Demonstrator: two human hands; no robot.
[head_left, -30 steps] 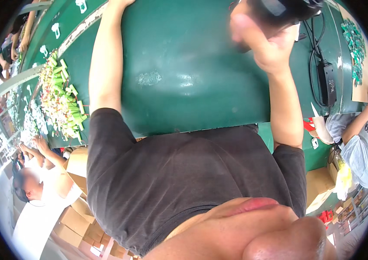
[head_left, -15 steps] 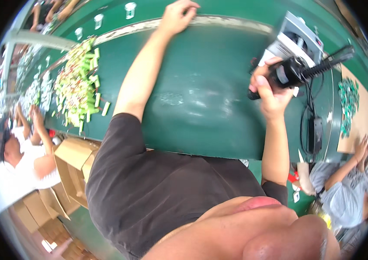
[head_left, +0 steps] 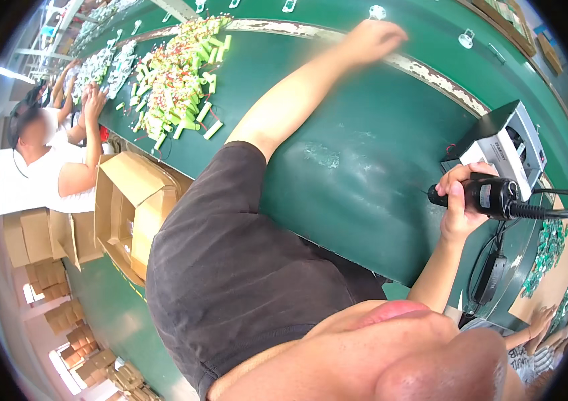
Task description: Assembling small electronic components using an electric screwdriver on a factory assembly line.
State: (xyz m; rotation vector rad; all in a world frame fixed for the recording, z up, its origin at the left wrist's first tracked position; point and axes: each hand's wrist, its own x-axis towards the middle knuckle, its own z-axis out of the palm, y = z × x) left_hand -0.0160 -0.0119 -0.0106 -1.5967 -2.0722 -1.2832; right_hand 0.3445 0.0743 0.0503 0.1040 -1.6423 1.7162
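Note:
My right hand [head_left: 459, 204] is closed around a black electric screwdriver [head_left: 494, 196], its thin tip pointing left and its thick cord leaving on the right. The screwdriver is held above the green tabletop [head_left: 357, 180], in front of a white-and-grey box-shaped device [head_left: 501, 147] with a dark opening. My left arm stretches far across the table. My left hand [head_left: 374, 41], slightly blurred, is over the far belt just beyond the worn ledge, its fingers extended and apart with nothing visible in them. Close to it lies a small clear-and-white plastic part [head_left: 377, 12].
Green cylindrical cells with red wires [head_left: 177, 87] lie heaped at the left. More plastic parts [head_left: 466, 38] rest on the green belt. A black adapter [head_left: 491, 279] and green circuit boards [head_left: 544, 257] are at the right. An open carton [head_left: 133, 180] and co-workers [head_left: 63, 154] are to the left.
My view has turned, so the table appears tilted. My left hand has moved right along the far ledge, nearer a plastic part. My right hand keeps hold of the electric screwdriver.

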